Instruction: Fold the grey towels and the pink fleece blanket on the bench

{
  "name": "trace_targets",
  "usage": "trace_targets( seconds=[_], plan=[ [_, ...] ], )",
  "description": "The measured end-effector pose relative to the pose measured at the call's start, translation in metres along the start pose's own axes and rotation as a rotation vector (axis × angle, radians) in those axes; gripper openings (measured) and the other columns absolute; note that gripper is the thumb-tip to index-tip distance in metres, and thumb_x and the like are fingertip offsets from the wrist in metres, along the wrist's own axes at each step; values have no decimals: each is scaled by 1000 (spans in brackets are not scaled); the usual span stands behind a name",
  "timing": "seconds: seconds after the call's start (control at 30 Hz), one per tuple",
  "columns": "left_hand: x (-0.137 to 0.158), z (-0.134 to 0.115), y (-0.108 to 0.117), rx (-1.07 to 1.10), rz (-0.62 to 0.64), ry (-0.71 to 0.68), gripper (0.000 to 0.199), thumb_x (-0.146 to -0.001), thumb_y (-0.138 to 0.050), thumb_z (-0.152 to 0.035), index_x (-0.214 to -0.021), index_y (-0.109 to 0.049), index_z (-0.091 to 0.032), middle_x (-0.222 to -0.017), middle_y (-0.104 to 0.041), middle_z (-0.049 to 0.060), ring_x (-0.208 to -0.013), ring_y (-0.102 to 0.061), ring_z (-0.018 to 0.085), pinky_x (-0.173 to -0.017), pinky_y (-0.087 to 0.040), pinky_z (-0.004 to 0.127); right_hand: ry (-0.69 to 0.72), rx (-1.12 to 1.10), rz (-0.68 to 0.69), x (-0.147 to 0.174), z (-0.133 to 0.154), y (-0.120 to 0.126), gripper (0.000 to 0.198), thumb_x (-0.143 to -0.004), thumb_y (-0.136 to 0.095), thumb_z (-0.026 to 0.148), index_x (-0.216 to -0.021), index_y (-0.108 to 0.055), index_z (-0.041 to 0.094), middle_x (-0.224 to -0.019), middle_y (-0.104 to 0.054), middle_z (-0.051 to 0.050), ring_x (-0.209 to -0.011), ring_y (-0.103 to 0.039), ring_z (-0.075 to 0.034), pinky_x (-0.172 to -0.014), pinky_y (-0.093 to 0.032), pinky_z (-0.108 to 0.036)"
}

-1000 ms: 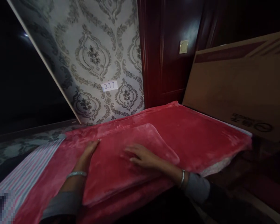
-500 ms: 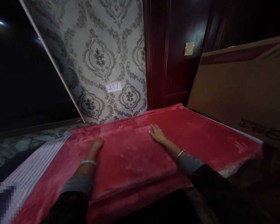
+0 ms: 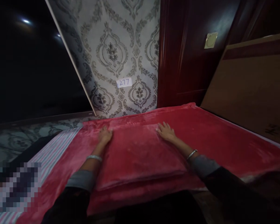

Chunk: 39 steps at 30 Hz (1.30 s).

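A folded red plush blanket (image 3: 142,152) lies flat in front of me, its near edge showing stacked layers. My left hand (image 3: 105,135) rests at its far left corner, fingers stretched forward. At the far right corner lies my right hand (image 3: 166,132), palm down with the fingers spread. Neither hand grips anything that I can see. Beneath the folded blanket spreads a larger red plush cover (image 3: 214,137). A striped cloth (image 3: 58,147) shows past its left side.
A dark screen-like panel (image 3: 32,68) leans at the left. Patterned wallpaper (image 3: 121,40) with a paper label (image 3: 124,82) marked 277 stands behind. A dark red wood panel (image 3: 182,62) and a large cardboard box (image 3: 252,84) bound the right. A pixelated patch covers the lower left.
The camera view has swung a little left, so the scene sits further right. My left hand has shifted slightly forward along the blanket's edge, and my right hand's fingers are more spread.
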<state>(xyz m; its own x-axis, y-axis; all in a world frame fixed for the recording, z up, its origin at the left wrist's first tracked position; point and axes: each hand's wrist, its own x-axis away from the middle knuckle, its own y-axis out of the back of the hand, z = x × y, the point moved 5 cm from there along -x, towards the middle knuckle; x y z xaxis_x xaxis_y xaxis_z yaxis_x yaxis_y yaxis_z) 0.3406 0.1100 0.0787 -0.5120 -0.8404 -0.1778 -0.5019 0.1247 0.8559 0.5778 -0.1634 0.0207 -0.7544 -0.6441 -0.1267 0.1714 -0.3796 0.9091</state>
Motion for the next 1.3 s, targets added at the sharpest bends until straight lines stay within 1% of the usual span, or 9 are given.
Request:
trace_targets(
  seconds=[0.1,0.2,0.27,0.37,0.5,0.83,1.03,1.17,1.3],
  plan=[
    [14,-37,-9,-38,46,-177,62,-94,-54,-43,-148,-45,-15,-159,-37,17,-150,-28,34,-120,-27,49,96,13,-38,-3,42,15,61,-101,-36,52,-155,-37,25,-164,-27,-14,-150,-21,-35,-114,-26,-62],
    [37,-66,-33,-171,104,-383,67,-95,-47,-51,-154,-36,-20,-165,-25,13,-154,-16,33,-123,-13,56,162,47,-46,8,74,6,60,-102,-36,51,-155,-38,24,-163,-29,-13,-150,-22,-33,-116,-22,-60],
    [53,-68,-54,-277,147,-433,68,-97,-41,-54,-156,-34,-21,-166,-22,13,-154,-15,35,-122,-10,61,178,87,-57,20,80,-10,58,-102,-38,50,-154,-40,25,-162,-31,-12,-150,-23,-33,-118,-19,-60],
    [67,-56,-78,-353,166,-424,67,-98,-37,-54,-156,-33,-22,-165,-25,13,-153,-17,36,-121,-12,63,202,138,-86,33,73,-33,57,-101,-42,48,-153,-41,25,-161,-33,-11,-150,-23,-32,-119,-16,-60],
    [69,-46,-89,-378,119,-441,66,-98,-36,-54,-156,-34,-23,-165,-27,13,-153,-19,36,-121,-14,64,211,170,-99,34,63,-45,58,-101,-42,50,-154,-40,25,-161,-32,-11,-150,-23,-33,-118,-17,-60],
    [68,-46,-93,-432,67,-467,66,-99,-30,-56,-156,-34,-22,-164,-30,12,-151,-24,35,-120,-19,64,192,225,-73,30,65,-51,58,-103,-38,50,-155,-39,24,-160,-36,-10,-150,-24,-31,-118,-17,-57],
    [67,-43,-82,-430,105,-484,68,-99,-31,-58,-157,-32,-23,-164,-28,11,-151,-24,34,-120,-18,64,219,242,-67,35,66,-38,58,-102,-39,48,-155,-38,24,-161,-33,-9,-150,-25,-31,-119,-19,-55],
    [69,-19,-59,-486,118,-438,66,-99,-32,-57,-156,-33,-25,-164,-26,11,-152,-21,34,-120,-13,67,176,311,-40,49,39,-28,59,-101,-40,47,-155,-39,21,-161,-31,-12,-150,-23,-31,-118,-20,-59],
    [77,25,-37,-500,174,-272,68,-99,-32,-53,-158,-28,-19,-166,-19,13,-153,-18,33,-118,-26,62,96,301,38,69,-2,-26,61,-102,-34,45,-157,-32,20,-166,-18,-10,-152,-17,-30,-116,-25,-60]
  ],
)
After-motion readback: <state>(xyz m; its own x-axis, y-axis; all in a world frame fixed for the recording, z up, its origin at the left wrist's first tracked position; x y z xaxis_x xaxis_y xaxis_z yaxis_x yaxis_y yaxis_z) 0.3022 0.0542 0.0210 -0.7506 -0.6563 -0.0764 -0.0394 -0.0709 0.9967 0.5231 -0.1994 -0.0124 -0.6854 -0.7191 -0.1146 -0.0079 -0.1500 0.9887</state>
